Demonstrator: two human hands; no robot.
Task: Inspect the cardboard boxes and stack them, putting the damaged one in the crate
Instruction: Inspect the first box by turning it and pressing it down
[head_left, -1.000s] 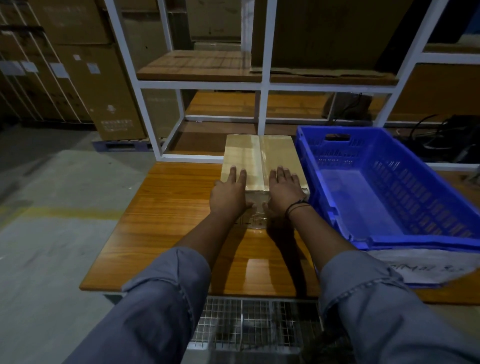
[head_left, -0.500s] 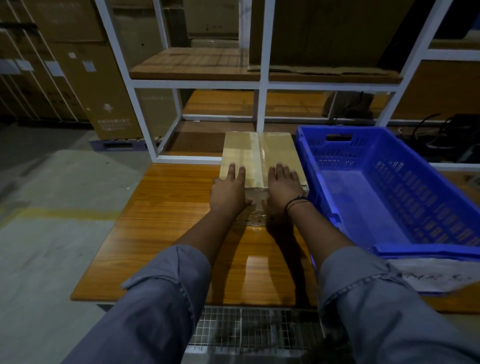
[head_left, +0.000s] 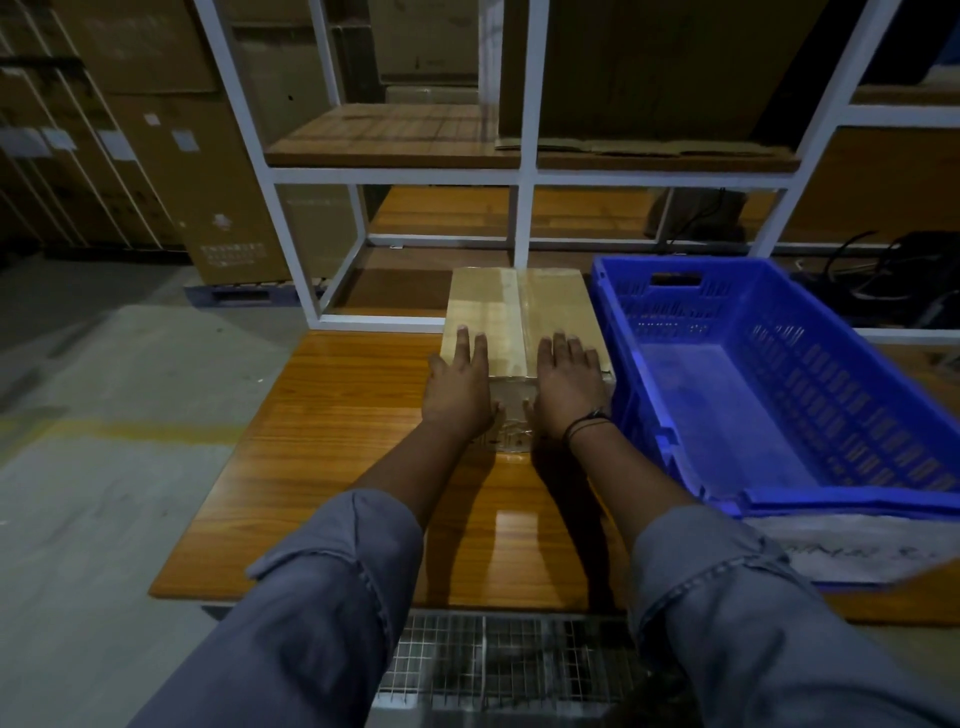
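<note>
A taped cardboard box (head_left: 519, 306) lies flat on the wooden table (head_left: 332, 441), its far end against the white shelf frame. My left hand (head_left: 457, 387) and my right hand (head_left: 566, 387) rest palm-down on the box's near end, fingers spread on top, thumbs over the front edge. Clear tape runs down the box's middle and over its near face. The blue plastic crate (head_left: 857, 395) stands just right of the box, almost touching it, with nothing inside. I see no damage on the parts of the box that show.
A white metal shelf frame (head_left: 524, 218) with wooden boards rises behind the table. A white sheet with writing (head_left: 857, 551) lies under the crate's near end. Tall cartons (head_left: 156, 130) stand at the back left. Wire mesh (head_left: 493, 665) sits below the table's near edge.
Both hands stay flat on the near end of the box, which has not moved. Only my view has shifted slightly.
</note>
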